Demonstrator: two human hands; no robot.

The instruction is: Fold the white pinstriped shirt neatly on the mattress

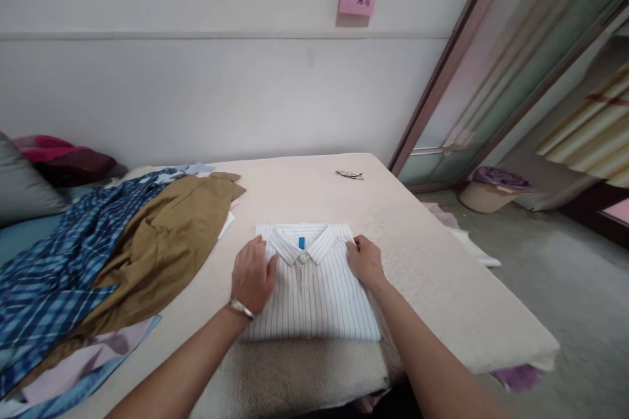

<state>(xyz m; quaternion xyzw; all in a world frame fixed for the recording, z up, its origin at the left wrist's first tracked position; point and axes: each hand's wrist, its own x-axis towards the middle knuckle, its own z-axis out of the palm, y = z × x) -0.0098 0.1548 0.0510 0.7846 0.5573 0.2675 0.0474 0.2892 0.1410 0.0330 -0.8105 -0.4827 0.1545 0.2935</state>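
Folded striped shirt (314, 288) on bench (442, 288): left hand (253, 275) lying flat, fingers together; right hand (366, 260) pinching the shoulder edge. Risk: uneven pulling is likely skewing the fold.

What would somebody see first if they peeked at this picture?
Right in the middle, a neatly folded white striped shirt lies on the cream-covered table, with the left hand flat on it and the right hand touching its edge. To the left sprawls a blue checked shirt and a brown garment.
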